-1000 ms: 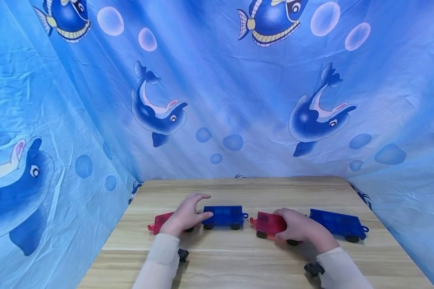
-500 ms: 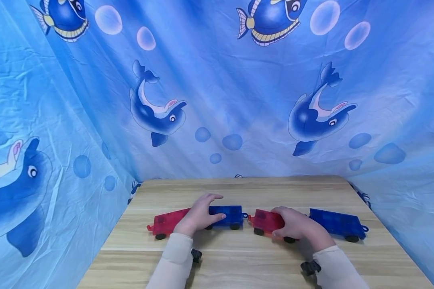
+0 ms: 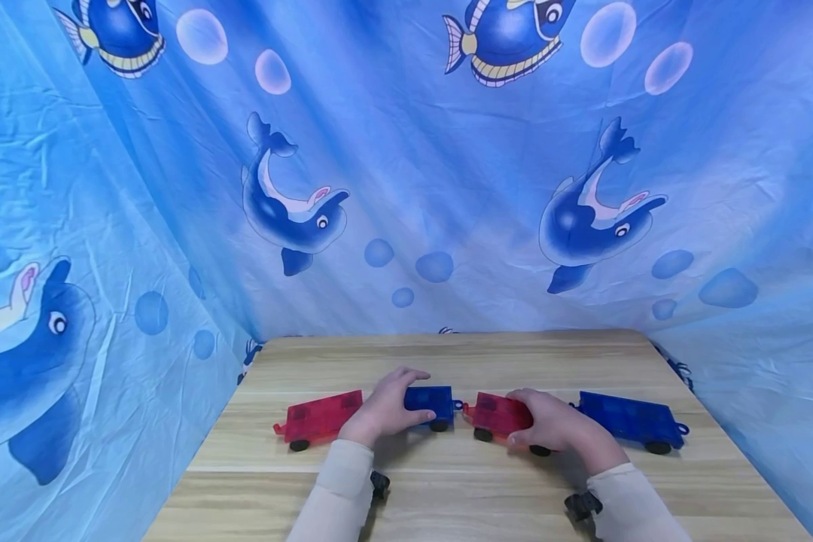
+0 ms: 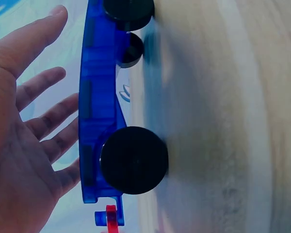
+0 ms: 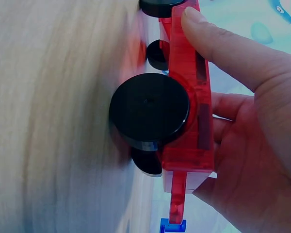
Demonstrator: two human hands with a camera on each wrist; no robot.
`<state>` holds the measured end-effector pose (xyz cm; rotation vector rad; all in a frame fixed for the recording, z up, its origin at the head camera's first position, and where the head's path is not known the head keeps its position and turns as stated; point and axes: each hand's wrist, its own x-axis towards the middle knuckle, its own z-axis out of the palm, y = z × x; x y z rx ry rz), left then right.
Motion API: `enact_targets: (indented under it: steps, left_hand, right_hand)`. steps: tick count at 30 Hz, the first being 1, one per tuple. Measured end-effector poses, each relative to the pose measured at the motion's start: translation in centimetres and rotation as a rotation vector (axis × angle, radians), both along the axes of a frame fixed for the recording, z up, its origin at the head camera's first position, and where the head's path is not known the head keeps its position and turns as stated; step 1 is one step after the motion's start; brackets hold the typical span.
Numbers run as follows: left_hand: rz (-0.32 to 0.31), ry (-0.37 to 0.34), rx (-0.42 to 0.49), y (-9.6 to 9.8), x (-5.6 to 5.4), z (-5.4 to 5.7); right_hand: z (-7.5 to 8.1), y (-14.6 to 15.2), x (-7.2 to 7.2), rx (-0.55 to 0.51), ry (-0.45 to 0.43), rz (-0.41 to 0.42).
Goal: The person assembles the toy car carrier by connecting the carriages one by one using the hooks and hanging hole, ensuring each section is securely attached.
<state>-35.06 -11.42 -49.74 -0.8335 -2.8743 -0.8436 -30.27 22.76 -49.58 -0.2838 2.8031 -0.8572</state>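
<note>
Plainly, we grip the red wagon (image 3: 503, 413) just right of the frame's lower centre between thumb and fingers of our right hand (image 3: 550, 423); our left hand (image 3: 386, 410) holds thumb and fingers wide apart astride the blue wagon (image 3: 432, 400) at lower centre. Another red wagon (image 3: 323, 418) sits lower left.

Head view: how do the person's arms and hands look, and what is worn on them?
The left hand and right hand are bare, with no gloves. The left sleeve and right sleeve are plain off-white and reach the wrists. A small black device juts from the inner side of each, near the cuff: left device, right device. No cables show.
</note>
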Motion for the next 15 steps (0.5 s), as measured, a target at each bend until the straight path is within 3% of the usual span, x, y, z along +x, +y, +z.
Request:
enact_targets:
  steps: [15]
  left_hand:
    - [0.021, -0.039, -0.067, 0.48, 0.36, -0.61]
  right_hand:
    - [-0.78, 0.03, 0.65, 0.003, 0.058, -0.018]
